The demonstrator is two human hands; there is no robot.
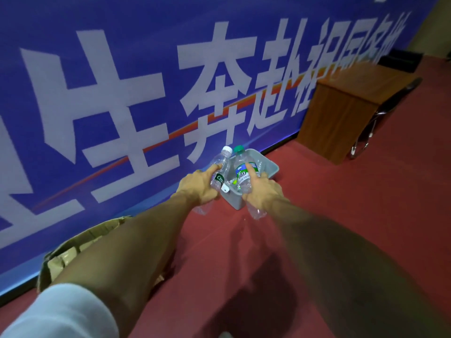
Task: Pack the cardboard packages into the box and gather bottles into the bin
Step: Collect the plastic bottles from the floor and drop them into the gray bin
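Both my arms reach forward over the red floor. My left hand (197, 186) grips a clear plastic bottle with a white cap (220, 167), held tilted over the near left rim of the grey bin (271, 170). My right hand (262, 191) grips a clear bottle with a green cap and green label (241, 172), its top also over the bin. Small items lie inside the bin, partly hidden by the bottles. An open cardboard box (73, 247) with brown packages inside stands at the lower left, mostly hidden behind my left forearm.
A blue banner with large white characters (146, 81) runs along the wall right behind the bin and box. A wooden desk (346, 103) and a black chair (388, 106) stand at the far right. Red floor (341, 203) stretches to the right.
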